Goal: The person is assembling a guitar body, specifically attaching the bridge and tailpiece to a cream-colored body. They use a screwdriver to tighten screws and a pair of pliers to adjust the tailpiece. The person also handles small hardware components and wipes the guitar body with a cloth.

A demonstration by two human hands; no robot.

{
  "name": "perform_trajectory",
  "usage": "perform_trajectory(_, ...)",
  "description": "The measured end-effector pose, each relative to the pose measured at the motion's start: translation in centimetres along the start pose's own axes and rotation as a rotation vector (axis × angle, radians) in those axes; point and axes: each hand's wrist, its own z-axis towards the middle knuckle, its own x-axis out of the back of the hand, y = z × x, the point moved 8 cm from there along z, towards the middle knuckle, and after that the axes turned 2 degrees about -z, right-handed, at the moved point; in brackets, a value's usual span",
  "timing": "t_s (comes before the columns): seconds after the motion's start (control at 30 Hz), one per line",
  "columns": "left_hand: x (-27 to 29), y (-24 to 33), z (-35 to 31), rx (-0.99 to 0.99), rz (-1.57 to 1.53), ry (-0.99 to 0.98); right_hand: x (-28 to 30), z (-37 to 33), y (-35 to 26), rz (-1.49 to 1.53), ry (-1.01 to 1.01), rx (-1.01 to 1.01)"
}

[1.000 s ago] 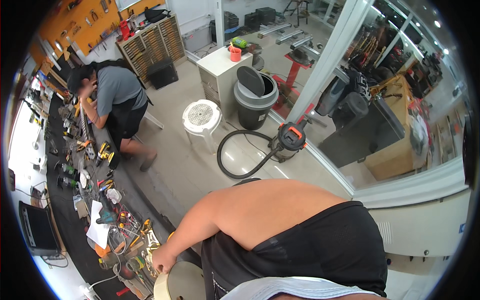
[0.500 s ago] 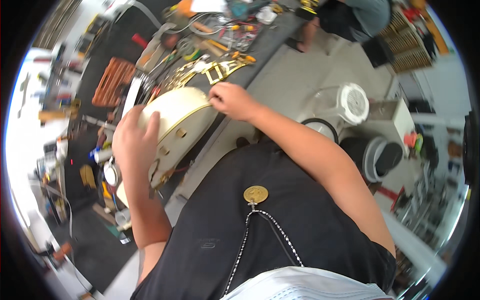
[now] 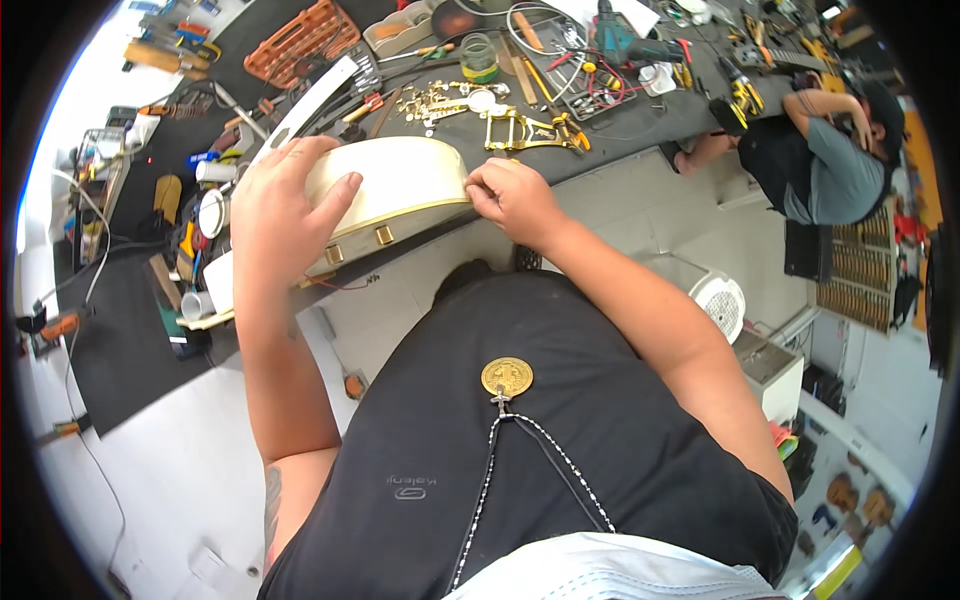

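Note:
A cream-white guitar body [image 3: 400,180] with gold fittings on its side lies at the near edge of the dark workbench [image 3: 130,340]. My left hand [image 3: 285,205] lies flat across its top, fingers spread and pressing on it. My right hand [image 3: 510,195] pinches the body's right edge with closed fingers. Gold metal hardware [image 3: 525,130] and small gold parts [image 3: 440,100] lie just beyond the body.
The bench holds an orange tray [image 3: 300,40], a green jar [image 3: 480,60], a teal drill [image 3: 620,35], cables and hand tools. Another person [image 3: 820,160] in a grey shirt bends over the bench at the far right. A white stool [image 3: 720,300] stands on the floor.
The view swung from the room down to the bench. My right hand slid from the body's far end to its right edge; my left hand stayed on top.

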Motion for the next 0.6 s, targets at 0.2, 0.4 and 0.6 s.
perform_trajectory(0.2,0.3,0.8,-0.4,0.057,0.023,0.020,0.0,-0.1,-0.6,-0.132,0.003,0.241)
perform_trajectory(0.4,0.1,0.5,-0.7,0.057,0.004,0.032,0.9,-0.1,0.1,0.097,-0.023,0.074)
perform_trajectory(0.6,0.3,0.3,-0.5,0.044,-0.019,0.074,0.9,0.4,-0.4,0.060,-0.021,0.183)
